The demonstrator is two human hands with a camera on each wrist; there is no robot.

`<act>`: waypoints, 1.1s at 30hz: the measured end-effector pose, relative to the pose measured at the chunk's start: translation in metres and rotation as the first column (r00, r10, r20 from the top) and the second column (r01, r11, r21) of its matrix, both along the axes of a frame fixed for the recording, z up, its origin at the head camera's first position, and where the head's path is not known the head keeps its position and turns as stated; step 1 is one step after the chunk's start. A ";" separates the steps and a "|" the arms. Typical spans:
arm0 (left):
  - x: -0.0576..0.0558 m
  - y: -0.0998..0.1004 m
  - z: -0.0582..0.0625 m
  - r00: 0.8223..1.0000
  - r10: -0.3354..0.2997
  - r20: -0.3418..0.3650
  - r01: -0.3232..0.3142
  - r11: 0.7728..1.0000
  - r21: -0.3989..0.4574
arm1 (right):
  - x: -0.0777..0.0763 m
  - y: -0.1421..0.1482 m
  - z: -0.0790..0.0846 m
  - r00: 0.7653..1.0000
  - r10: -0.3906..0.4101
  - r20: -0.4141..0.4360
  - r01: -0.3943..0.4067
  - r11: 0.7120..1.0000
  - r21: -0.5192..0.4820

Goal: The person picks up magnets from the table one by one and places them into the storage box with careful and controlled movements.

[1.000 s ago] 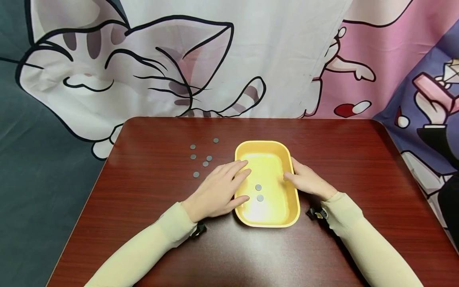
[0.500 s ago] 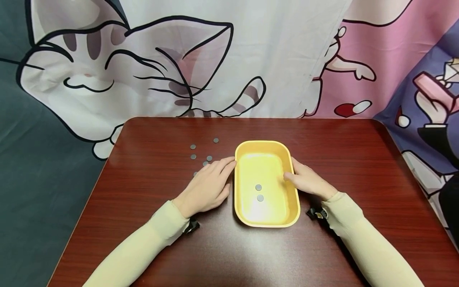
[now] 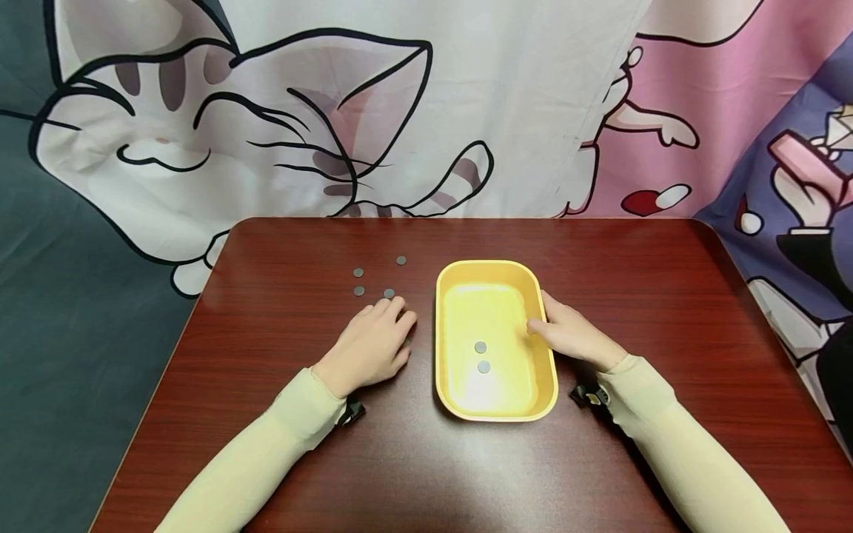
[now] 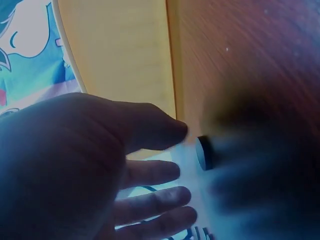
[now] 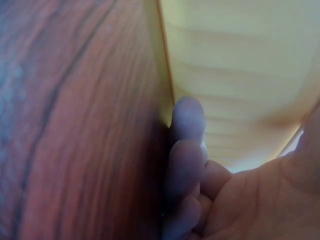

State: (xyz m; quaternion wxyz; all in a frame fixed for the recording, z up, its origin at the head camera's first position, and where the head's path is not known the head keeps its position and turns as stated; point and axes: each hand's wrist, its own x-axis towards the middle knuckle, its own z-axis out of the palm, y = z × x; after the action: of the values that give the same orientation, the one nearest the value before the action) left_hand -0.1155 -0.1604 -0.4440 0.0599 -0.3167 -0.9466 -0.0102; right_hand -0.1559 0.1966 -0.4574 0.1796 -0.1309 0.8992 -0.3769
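A yellow plastic tray (image 3: 496,400) stands on the table, with two small grey coin-like discs (image 3: 483,367) on its bottom. My right hand (image 3: 574,334) grips the tray's right side, thumb over the rim and fingers along the outer wall. Left of the tray, my left hand (image 3: 369,346) is low over the table, fingers slightly bent. Several more grey discs (image 3: 359,291) lie just beyond it. In the left wrist view, one disc (image 4: 204,153) sits just past the thumb and fingertips, apart from them. Part of the table under the left hand is hidden.
The reddish-brown wooden table (image 3: 466,488) has rounded far corners. Behind it hangs a curtain (image 3: 533,111) with cartoon figures. A dark object (image 3: 836,385) shows at the right edge.
My left hand has drawn back from over the tray, moving left toward the loose discs and covering some of them. The right hand and the tray have stayed in place.
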 end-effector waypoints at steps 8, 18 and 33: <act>0.000 -0.005 0.000 1.000 0.007 0.018 -0.007 0.999 -0.032 | 0.001 -0.001 0.001 1.000 0.000 0.008 0.001 1.000 -0.019; -0.001 0.000 -0.001 0.999 -0.043 0.029 0.043 0.999 -0.002 | 0.001 0.001 0.001 1.000 -0.003 -0.002 0.003 1.000 -0.004; 0.000 0.004 0.000 0.996 -0.054 0.075 0.053 0.999 0.011 | 0.001 0.000 0.000 1.000 0.001 -0.005 0.000 1.000 0.008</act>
State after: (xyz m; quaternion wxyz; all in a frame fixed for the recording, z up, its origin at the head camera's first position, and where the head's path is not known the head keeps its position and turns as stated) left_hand -0.1159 -0.1562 -0.4443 0.0254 -0.3411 -0.9393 -0.0281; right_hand -0.1553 0.1965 -0.4575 0.1779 -0.1314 0.9010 -0.3731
